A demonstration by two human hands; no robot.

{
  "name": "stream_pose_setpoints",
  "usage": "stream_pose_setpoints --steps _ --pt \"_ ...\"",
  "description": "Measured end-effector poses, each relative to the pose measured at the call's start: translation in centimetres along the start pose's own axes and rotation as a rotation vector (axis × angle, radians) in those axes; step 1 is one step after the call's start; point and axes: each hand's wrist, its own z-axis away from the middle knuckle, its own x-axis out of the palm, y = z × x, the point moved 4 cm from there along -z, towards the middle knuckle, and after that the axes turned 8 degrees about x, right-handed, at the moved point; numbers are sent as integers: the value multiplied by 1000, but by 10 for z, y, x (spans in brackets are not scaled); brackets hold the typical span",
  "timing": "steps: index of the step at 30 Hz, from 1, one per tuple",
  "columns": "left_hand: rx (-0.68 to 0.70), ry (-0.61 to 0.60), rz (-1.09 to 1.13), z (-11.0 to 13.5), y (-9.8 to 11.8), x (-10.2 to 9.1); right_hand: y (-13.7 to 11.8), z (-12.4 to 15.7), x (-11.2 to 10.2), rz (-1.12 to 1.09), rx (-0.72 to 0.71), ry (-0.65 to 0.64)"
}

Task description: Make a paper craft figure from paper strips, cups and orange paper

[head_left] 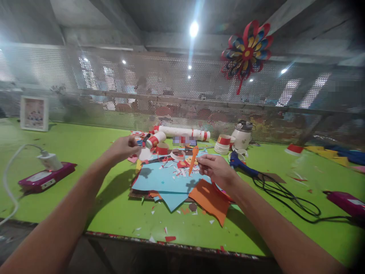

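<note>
My right hand [218, 171] pinches a narrow orange paper cutout [194, 160], pointed at its lower end, upright above the light blue paper sheets [159, 180]. My left hand [123, 149] is closed in a pinch left of the sheets. A small blue and dark piece is at its fingertips, and I cannot make out whether it is held. Just below these fingertips is a pale round piece [145, 154]. White and red paper scraps [181, 170] lie on the blue sheets. An orange paper sheet [212, 199] lies under my right wrist, overlapping the blue ones.
A blue glue gun [242, 165] with a black cord lies to the right. Behind the sheets are a long white tube [179, 131], paper cups [223, 144] and a bottle [242, 135]. A purple power strip [47, 177] sits left; another [346, 203] sits right.
</note>
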Motion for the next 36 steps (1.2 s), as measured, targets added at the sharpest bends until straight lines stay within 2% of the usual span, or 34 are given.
stream_pose_setpoints --steps 4,7,11,14,19,23,29,36 --pt "56 -38 303 2 40 34 -10 6 3 -31 -36 -23" --pt "13 -66 520 5 62 64 -16 9 1 -76 -38 -18" --pt "-73 -121 739 10 77 99 -16 8 -2 -112 -50 -9" --pt "-119 -178 844 17 81 116 -10 5 -4 -44 -74 16" --pt "-147 -221 922 27 78 128 3 1 0 80 -50 44" --pt "-138 -254 950 33 76 134 3 3 5 162 -60 56" --pt "-114 -238 1005 37 81 135 4 3 4 234 -57 161" --pt "-122 -238 1051 39 82 135 7 0 4 257 -79 191"
